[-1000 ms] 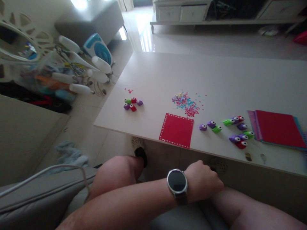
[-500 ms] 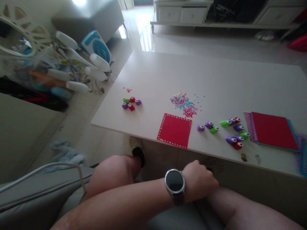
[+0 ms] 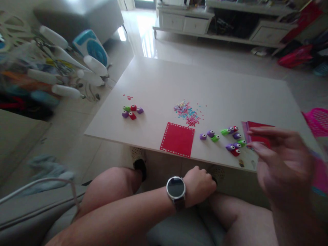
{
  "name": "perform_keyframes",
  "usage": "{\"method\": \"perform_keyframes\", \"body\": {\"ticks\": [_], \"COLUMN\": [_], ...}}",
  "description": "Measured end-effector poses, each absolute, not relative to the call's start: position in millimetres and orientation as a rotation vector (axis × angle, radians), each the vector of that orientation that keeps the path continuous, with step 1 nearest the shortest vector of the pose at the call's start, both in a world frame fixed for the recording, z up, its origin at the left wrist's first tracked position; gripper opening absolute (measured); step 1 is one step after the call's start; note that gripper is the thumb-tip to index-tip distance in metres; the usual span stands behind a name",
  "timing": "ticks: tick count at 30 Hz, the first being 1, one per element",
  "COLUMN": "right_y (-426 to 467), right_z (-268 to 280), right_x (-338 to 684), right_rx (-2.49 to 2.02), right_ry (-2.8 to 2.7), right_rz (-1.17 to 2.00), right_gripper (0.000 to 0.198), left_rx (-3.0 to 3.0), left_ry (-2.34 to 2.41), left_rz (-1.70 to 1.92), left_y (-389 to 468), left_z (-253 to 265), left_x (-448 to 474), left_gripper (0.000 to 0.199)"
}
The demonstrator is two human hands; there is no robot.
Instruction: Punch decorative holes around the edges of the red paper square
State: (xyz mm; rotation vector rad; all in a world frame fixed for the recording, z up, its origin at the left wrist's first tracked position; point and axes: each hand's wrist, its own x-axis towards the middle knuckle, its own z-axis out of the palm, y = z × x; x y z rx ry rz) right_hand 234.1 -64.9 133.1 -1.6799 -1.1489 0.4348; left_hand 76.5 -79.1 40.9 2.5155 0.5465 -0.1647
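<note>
Right hand [image 3: 284, 162], near paper stack [image 3: 260, 124]; blurred items [image 3: 224, 24] in cabinet [image 3: 196, 26]

- On the tabletop [image 3: 230, 92] before you, a sheet [image 3: 177, 140] lies at the near edge
- Confetti [image 3: 192, 119] lies just behind it
- Left of both: a cluster of figurines [image 3: 132, 116]
- Right of the sheet: more figurines [image 3: 230, 147]
- Farther right: stacked sheets [image 3: 259, 124], partly behind your right hand [image 3: 284, 160]
- Nearer you than the edge: your left hand [image 3: 200, 184]

On white table [image 3: 217, 89] across mid-frame: red square sheet [image 3: 177, 139] with dotted border, below centre; multicoloured confetti [image 3: 189, 114], centre; eyed purple, green and red pieces [image 3: 230, 147], left and right of centre; stack of coloured sheets [image 3: 260, 124], partly hidden, right.
</note>
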Motion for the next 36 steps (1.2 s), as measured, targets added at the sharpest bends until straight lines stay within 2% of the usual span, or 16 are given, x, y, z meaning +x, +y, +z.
{"method": "perform_keyframes", "body": {"ticks": [1, 4, 10, 15, 20, 27, 32, 36], "right_y": [-55, -24, 0, 1, 3, 7, 17, 16], "right_z": [125, 92, 47, 45, 38, 30, 37, 72], "right_x": [240, 257, 255, 238, 238, 253, 269, 273], "right_rx": [-1.680, -1.791, -1.871, -1.887, -1.928, -2.027, -1.811, -1.504], "right_ry": [-1.249, -1.383, -1.540, -1.593, -1.630, -1.595, -1.387, -1.064], "right_rz": [0.549, 0.651, 0.694, 0.723, 0.723, 0.691, 0.606, 0.537], "right_gripper": [0.023, 0.031, 0.023, 0.021, 0.020, 0.024, 0.020, 0.024], "left_rx": [2.530, 2.573, 2.604, 2.596, 2.602, 2.555, 2.501, 2.468], "left_ry": [0.568, 0.674, 0.892, 1.009, 0.946, 0.925, 0.930, 0.997], "left_rz": [-0.129, -0.033, -0.189, -0.227, -0.194, -0.377, -0.378, -0.406], "left_y": [-77, -71, -60, -67, -74, -68, -67, -66], "left_z": [41, 41, 43, 34, 26, 33, 36, 38], "left_x": [76, 73, 66, 58, 51, 53, 57, 61], "left_gripper": [0.020, 0.021, 0.028, 0.040, 0.042, 0.051, 0.050, 0.051]}}
